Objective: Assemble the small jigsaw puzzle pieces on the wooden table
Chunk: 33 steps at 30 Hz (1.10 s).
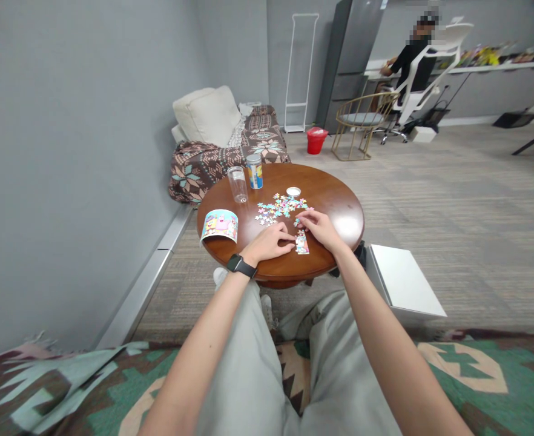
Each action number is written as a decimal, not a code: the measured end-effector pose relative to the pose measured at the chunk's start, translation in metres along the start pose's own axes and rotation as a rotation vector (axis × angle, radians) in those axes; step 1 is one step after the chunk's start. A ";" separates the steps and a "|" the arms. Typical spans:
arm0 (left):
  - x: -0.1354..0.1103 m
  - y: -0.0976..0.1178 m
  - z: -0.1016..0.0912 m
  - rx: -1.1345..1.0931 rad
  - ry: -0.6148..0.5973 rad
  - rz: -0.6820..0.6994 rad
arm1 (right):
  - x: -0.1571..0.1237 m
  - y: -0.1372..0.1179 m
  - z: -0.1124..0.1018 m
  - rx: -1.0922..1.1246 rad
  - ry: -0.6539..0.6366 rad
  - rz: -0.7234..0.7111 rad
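Observation:
A round brown table [339, 206] stands before my knees. Several loose pastel puzzle pieces [278, 209] lie scattered near its middle. A short joined strip of pieces [302, 242] lies near the front edge. My left hand [269, 242], with a black watch on its wrist, rests palm down beside that strip, its fingers curled with their tips at the strip. My right hand [319, 227] lies just right of the strip, fingertips pinched at a small piece above it.
A curled picture sheet [220, 224], a clear tumbler [238, 183], a printed can [255, 171] and a white lid [293, 192] share the table. A white box [403, 284] sits on the floor at right. A person sits at a far desk [412, 60].

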<state>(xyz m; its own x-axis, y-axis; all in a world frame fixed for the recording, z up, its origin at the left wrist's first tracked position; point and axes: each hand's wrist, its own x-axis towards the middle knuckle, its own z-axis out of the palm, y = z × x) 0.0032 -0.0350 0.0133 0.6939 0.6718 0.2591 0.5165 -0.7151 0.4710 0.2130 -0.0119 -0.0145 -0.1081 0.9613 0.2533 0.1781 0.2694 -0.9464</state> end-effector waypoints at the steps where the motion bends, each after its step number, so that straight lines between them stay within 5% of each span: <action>1: 0.000 0.000 0.000 -0.002 0.001 0.003 | 0.000 0.000 0.000 0.000 0.001 0.005; 33: 0.001 -0.005 0.003 -0.017 -0.005 0.005 | -0.004 -0.009 0.001 -0.353 -0.076 -0.029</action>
<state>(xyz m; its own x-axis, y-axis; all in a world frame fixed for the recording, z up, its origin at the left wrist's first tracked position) 0.0027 -0.0312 0.0088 0.6988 0.6673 0.2577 0.5046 -0.7152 0.4836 0.2113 -0.0182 -0.0069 -0.1877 0.9496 0.2511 0.4992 0.3124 -0.8082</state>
